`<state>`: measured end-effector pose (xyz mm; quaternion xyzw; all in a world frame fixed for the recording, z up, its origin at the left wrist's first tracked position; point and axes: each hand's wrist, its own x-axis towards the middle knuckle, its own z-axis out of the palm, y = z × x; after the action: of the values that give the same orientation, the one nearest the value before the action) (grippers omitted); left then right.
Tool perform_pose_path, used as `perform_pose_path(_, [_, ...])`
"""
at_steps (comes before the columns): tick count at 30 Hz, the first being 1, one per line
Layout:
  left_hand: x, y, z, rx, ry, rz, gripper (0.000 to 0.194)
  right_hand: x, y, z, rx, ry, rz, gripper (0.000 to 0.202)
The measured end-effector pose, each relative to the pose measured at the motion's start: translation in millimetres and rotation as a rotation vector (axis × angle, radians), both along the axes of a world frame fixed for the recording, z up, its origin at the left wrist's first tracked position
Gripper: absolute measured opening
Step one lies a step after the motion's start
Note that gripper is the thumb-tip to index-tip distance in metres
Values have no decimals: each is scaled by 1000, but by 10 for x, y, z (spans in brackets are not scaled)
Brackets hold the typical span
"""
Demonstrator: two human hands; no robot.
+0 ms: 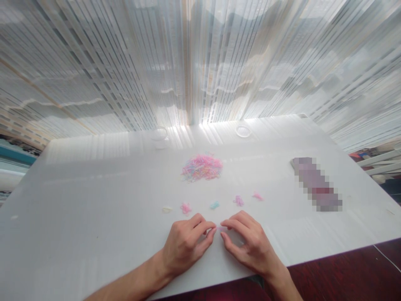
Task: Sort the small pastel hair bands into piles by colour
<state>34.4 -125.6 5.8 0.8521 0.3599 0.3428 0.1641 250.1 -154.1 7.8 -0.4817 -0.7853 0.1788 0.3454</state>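
My left hand (pixel 189 240) is closed, its thumb and index finger pinching one end of a thin pink-purple strand (pixel 219 228). Close by on the right, my right hand (pixel 249 240) has its thumb and index finger apart, the index fingertip near the strand's other end. Whether the strand is a small rubber band is too fine to tell. Beyond the hands lie small sorted clusters of similar strands: pale yellow (pixel 166 210), pink (pixel 186 208), light blue (pixel 214 205), purple (pixel 238 200) and deeper pink (pixel 258 196). Farther back sits a mixed multicoloured heap (pixel 203 167).
The white table (pixel 94 217) reaches back to a striped sheer curtain (pixel 188 62). A blurred-out phone-like object (pixel 316 184) lies on the right. Two clear round pieces (pixel 243 131) rest near the back edge. Dark red floor (pixel 344 271) shows at lower right.
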Motion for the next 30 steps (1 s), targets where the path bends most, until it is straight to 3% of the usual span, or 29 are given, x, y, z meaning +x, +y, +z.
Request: perform_pose_path(30, [3, -1, 7, 6, -29, 2, 12, 20, -1, -19, -22, 76, -12, 13])
